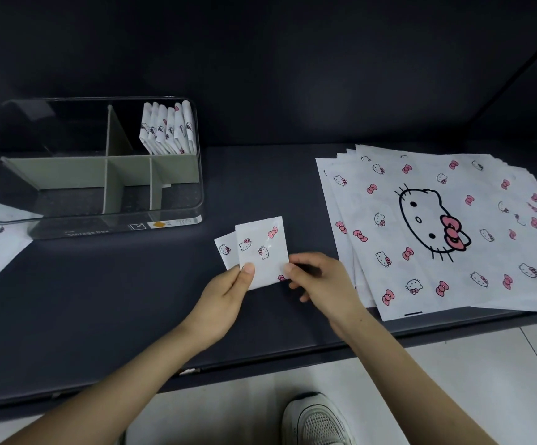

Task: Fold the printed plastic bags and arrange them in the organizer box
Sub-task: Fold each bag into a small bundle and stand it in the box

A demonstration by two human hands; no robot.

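Holding a folded bag (262,252) over the table (100,300), between box (96,216) and stack of flat bags (453,236). Long axis pointing away from the body, leaning slightly left. Pinching its near left corner with left hand (225,293), near right edge with right hand (318,281).

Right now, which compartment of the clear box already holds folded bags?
The back-right compartment of the organizer box: it alone has folded bags standing upright in it.
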